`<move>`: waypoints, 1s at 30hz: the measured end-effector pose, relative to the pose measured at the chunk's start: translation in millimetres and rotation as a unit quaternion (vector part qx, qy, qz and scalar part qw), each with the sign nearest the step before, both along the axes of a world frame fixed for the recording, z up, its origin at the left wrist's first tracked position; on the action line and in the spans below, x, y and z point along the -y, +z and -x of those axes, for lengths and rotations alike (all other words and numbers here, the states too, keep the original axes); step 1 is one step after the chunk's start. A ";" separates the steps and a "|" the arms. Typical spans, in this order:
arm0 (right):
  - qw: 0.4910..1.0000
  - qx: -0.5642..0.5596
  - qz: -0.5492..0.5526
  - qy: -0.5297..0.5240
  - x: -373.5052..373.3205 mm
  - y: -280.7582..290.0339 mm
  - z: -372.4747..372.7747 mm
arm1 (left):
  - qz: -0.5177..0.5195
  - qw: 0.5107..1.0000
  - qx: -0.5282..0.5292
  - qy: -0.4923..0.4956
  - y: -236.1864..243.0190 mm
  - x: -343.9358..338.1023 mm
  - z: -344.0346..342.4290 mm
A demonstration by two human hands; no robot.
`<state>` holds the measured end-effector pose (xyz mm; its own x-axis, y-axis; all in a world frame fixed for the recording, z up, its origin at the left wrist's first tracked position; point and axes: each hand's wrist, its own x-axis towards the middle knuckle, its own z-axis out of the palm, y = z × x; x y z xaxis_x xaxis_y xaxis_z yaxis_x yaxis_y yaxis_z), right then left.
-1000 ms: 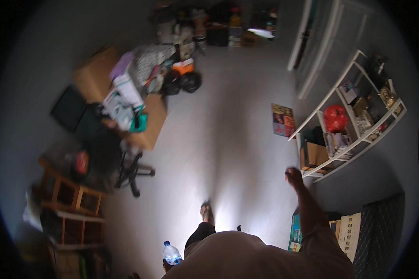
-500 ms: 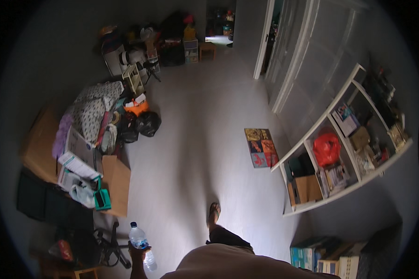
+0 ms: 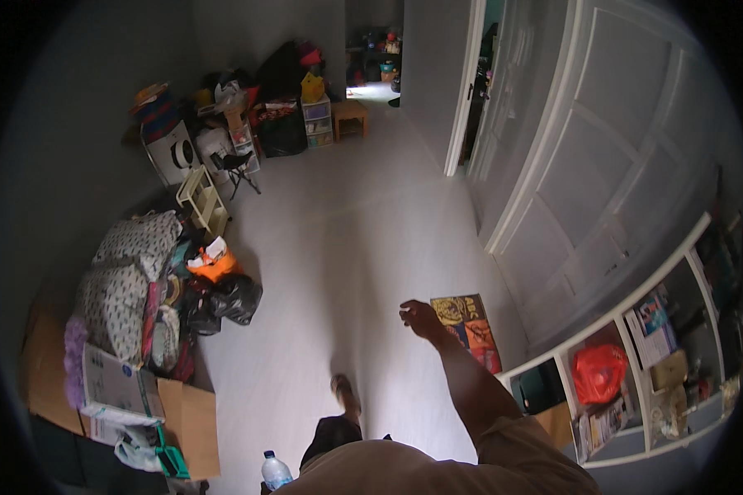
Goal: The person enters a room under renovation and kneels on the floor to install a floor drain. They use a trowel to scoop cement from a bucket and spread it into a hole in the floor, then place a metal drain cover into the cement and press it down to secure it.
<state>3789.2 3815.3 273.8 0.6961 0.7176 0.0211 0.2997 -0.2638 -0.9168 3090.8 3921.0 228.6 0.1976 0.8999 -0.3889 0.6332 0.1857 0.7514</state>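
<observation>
At the lower edge a clear plastic water bottle with a blue cap stands upright. My left hand grips it, though only a dark sliver of the hand shows beside the bottle. My right hand is held out ahead of my body, above the floor by a colourful picture mat. Its fingers are curled in. A small pale spot shows at the fingertips, too small to name. One sandalled foot is forward on the floor.
On the left are an open cardboard box, patterned cushions, black bags and a cream trolley. A white shelf unit holding a red bag stands right, before white doors. A small wooden stool is farther back.
My right hand and forearm have come into view, reaching forward. The bottle, still in my left hand, is now lower and mostly cut off. The view has shifted, and a foot has stepped ahead.
</observation>
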 end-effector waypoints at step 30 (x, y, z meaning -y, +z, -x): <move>0.942 -0.198 0.112 -0.245 -346.2 -100.7 -790.2 | -0.075 0.978 -0.143 -0.132 55.0 -632.3 -1000.0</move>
<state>4579.4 4161.5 173.1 0.8666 0.2628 -0.4242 -0.2633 -0.4812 -0.8361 4090.8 4553.3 283.6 0.3328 0.8837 -0.3291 0.8326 -0.1115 0.5426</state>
